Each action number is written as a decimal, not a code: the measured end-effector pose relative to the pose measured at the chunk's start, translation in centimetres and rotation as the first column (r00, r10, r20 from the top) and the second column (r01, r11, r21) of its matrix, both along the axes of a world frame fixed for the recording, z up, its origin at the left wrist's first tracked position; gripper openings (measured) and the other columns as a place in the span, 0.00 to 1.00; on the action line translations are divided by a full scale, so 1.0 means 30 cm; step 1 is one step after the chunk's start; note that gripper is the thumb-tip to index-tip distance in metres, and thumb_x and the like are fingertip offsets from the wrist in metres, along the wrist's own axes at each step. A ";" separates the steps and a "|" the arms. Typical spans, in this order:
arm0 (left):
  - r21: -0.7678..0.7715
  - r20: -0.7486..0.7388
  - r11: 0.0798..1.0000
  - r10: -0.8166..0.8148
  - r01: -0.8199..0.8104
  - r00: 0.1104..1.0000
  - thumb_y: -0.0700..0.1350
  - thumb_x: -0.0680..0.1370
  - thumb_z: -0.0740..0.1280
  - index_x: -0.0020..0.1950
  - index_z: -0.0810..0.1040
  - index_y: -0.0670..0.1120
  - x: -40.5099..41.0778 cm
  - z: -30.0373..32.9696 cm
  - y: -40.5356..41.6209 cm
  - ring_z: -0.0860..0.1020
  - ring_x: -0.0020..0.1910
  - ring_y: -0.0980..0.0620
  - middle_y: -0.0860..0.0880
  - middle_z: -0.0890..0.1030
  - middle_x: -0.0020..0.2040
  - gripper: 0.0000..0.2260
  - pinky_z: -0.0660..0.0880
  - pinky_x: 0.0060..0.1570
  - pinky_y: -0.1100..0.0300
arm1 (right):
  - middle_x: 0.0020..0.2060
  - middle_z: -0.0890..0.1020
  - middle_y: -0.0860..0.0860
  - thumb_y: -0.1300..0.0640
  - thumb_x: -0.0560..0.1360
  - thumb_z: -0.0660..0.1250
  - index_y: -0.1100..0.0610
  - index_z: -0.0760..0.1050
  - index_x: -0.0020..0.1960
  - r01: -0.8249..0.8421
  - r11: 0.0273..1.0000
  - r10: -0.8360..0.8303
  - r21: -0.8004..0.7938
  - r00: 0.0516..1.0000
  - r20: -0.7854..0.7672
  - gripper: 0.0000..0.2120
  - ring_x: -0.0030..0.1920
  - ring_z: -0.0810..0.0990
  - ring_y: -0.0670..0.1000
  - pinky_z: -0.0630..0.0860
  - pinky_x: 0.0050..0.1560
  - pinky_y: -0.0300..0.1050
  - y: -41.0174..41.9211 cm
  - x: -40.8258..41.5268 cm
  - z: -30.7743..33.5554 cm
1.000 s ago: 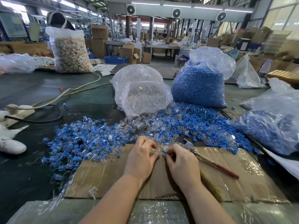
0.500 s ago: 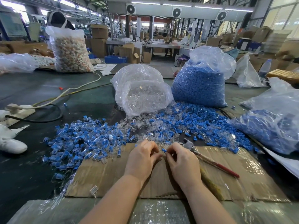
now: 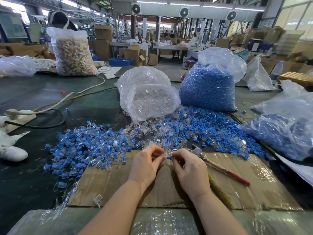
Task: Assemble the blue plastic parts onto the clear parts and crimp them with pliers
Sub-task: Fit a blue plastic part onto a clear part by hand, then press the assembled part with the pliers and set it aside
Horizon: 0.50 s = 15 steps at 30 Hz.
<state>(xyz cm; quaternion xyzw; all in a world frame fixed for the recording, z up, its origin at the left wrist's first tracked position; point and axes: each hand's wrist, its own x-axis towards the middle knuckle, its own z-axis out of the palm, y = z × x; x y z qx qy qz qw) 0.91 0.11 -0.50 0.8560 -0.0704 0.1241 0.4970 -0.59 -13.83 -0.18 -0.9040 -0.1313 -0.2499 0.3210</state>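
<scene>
Blue plastic part pinched in right hand fingers, meeting the clear part in left hand over the cardboard; still the fitting step, I'd say; pliers next.

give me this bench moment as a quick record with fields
left hand: left hand pinches a clear part
right hand: right hand pinches a blue part
pliers: pliers lie on the cardboard, right of the hands, untouched
supply: bag of clear parts; bag of blue parts
left pile: assembled pieces
step: joining, not yet crimped
</scene>
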 end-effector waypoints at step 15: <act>-0.138 -0.091 0.986 -0.103 0.090 0.991 0.39 0.74 0.70 0.44 0.78 0.49 -0.003 0.017 0.006 0.81 0.38 0.59 0.51 0.82 0.39 0.05 0.77 0.43 0.67 | 0.35 0.82 0.49 0.59 0.71 0.72 0.57 0.79 0.41 -0.026 0.998 0.029 -0.057 0.998 0.053 0.02 0.37 0.79 0.52 0.76 0.39 0.50 0.004 -0.005 -0.004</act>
